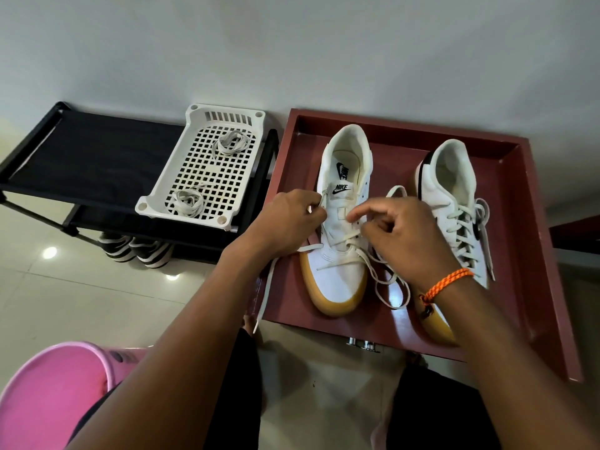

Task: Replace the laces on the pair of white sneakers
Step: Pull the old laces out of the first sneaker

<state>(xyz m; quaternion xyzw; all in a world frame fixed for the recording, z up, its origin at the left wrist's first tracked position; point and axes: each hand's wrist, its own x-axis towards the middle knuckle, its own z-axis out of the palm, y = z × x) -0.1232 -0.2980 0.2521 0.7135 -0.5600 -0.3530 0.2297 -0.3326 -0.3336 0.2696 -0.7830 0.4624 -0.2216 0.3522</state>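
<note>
Two white sneakers with tan soles stand in a dark red tray point(535, 241). The left sneaker point(341, 274) has a lace point(341, 259) threaded only through its lower eyelets, with loose ends trailing over the tray's front edge. My left hand point(289, 222) pinches the lace at the shoe's upper left eyelets. My right hand point(399, 235), with an orange bracelet on the wrist, pinches the lace over the right eyelets. The right sneaker point(454, 196) is laced up and lies partly behind my right hand.
A white perforated basket point(156, 203) on a black shoe rack point(81, 157) holds two bundled laces point(230, 142) point(188, 203). Striped shoes point(136, 250) sit under the rack. A pink stool point(55, 391) stands at the lower left. The wall rises right behind the tray.
</note>
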